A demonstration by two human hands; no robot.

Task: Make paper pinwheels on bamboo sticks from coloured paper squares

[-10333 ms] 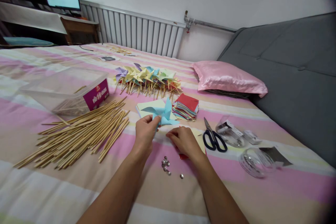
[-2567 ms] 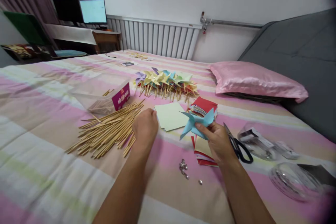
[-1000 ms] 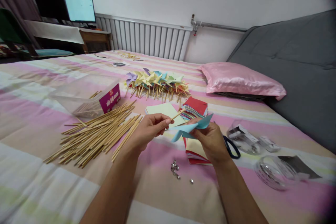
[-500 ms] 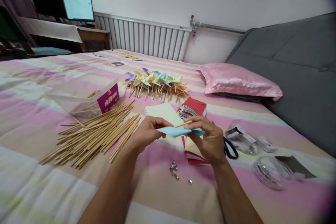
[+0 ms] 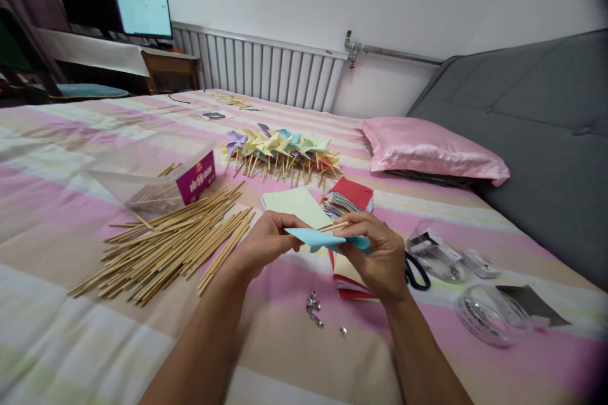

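Note:
A piece of light blue paper (image 5: pixel 316 238) with curled parts hangs between my two hands above the bed. My left hand (image 5: pixel 272 235) pinches its left corner between thumb and fingers. My right hand (image 5: pixel 377 253) grips the folded right part of the paper, together with a short wooden stick (image 5: pixel 334 226) lying just above it. Behind the hands is a stack of pale green paper (image 5: pixel 297 204). Under my right hand lie yellow and red sheets (image 5: pixel 349 278). Several small silver metal pieces (image 5: pixel 313 310) rest on the cover in front of me.
Many wooden sticks (image 5: pixel 175 243) lie at the left beside a clear plastic box (image 5: pixel 142 161). Finished paper pinwheels (image 5: pixel 280 149) are heaped farther back, near a red-topped paper stack (image 5: pixel 352 193). Dark-handled scissors (image 5: pixel 418 271) and a round clear container (image 5: pixel 489 316) lie right. A pink pillow (image 5: pixel 432 149) sits behind.
The left corner of the blue paper has risen slightly, and its right part now shows as a rounder curl. Both hands stay in nearly the same place.

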